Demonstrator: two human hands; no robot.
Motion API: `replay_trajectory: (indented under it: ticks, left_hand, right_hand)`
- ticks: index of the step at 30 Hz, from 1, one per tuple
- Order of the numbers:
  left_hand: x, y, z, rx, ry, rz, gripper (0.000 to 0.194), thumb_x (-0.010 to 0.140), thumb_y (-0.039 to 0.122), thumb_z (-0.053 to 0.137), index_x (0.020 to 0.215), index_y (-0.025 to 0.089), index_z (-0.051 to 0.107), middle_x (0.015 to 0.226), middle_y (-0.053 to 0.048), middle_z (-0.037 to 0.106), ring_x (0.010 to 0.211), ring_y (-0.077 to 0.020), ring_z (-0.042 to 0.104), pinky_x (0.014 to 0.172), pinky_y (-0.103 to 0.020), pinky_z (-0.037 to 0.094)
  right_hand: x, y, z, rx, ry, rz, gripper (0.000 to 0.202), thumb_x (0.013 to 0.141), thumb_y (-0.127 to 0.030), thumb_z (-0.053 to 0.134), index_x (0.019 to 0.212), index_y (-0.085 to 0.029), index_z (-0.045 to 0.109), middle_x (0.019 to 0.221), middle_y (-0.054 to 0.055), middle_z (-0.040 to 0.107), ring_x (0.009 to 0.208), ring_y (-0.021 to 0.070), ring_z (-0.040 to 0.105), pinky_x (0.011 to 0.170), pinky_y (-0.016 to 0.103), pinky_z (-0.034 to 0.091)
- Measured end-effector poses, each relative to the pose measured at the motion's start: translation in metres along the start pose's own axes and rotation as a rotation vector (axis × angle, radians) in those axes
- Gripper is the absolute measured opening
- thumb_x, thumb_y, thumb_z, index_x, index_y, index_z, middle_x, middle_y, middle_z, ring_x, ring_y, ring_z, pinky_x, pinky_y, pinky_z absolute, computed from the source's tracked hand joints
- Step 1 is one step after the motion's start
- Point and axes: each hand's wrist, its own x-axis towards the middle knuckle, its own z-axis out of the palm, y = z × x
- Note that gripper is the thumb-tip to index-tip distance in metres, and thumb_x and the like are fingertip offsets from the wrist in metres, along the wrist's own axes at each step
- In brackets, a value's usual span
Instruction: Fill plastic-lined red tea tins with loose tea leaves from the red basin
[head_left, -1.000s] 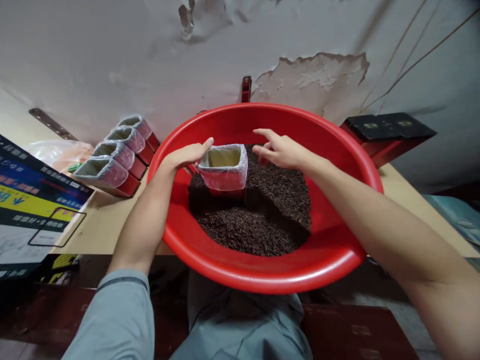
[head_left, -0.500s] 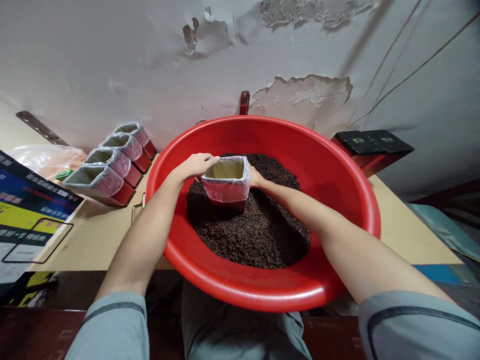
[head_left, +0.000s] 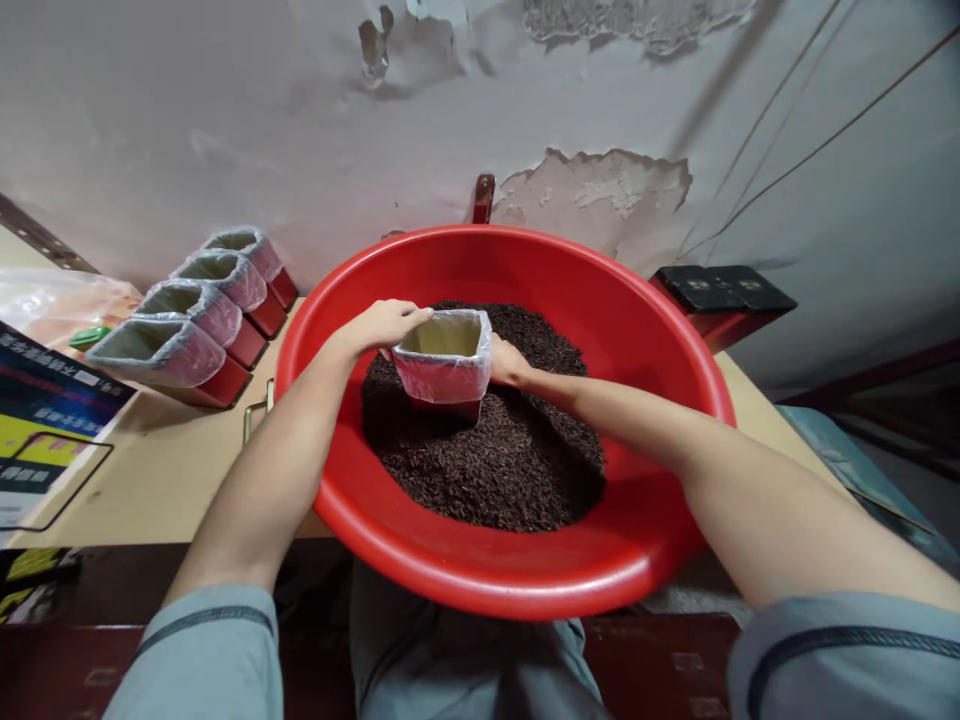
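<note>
A red box lined with a clear plastic bag is held upright over a heap of dark loose leaf-like bits. My left hand grips its left side, fingers over the folded bag rim. No contents show inside the part I can see. Against the right side of the box is my right hand, low by the heap. Its fingers are hidden behind the box, so I cannot tell whether they hold anything. The heap lies in a wide red plastic basin.
On the wooden table to the left, several bag-lined red boxes stand in a row, beside a printed sheet and a clear plastic bag. Black-topped red boxes sit at the right, near the peeling wall.
The camera view has shifted slightly, moving the scene left. My left hand still holds the box, and a little more of my right hand shows beside it.
</note>
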Motion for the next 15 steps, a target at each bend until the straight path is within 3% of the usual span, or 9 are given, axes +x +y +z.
replay_trajectory:
  ticks: [5,10,15]
  left_hand:
    - [0.000,0.000,0.001,-0.012,-0.012,0.009,0.044,0.100,0.054,0.049,0.109,0.021,0.077,0.124,-0.013,0.077,0.112,-0.0275,0.071,0.090,-0.031,0.059]
    - [-0.001,0.005,0.003,-0.045,-0.046,-0.013,0.049,0.103,0.054,0.046,0.119,0.018,0.076,0.131,-0.015,0.075,0.105,-0.0256,0.073,0.083,-0.027,0.060]
    - [-0.003,0.011,0.007,-0.132,-0.076,-0.077,0.058,0.108,0.054,0.034,0.131,0.017,0.071,0.142,-0.017,0.069,0.098,-0.0264,0.077,0.074,-0.029,0.063]
  right_hand:
    - [-0.016,0.005,-0.017,0.161,0.038,-0.053,0.052,0.084,-0.050,0.079,0.132,-0.034,0.070,0.132,0.007,0.074,0.128,0.0365,0.065,0.113,0.055,0.051]
    - [-0.020,0.009,-0.048,0.134,0.082,0.021,0.050,0.082,-0.036,0.077,0.127,-0.015,0.071,0.130,0.017,0.075,0.123,0.0315,0.068,0.112,0.047,0.051]
    - [-0.013,0.000,-0.107,0.211,0.384,0.016,0.041,0.078,-0.034,0.074,0.116,-0.019,0.072,0.111,0.009,0.079,0.107,0.0285,0.073,0.104,0.046,0.055]
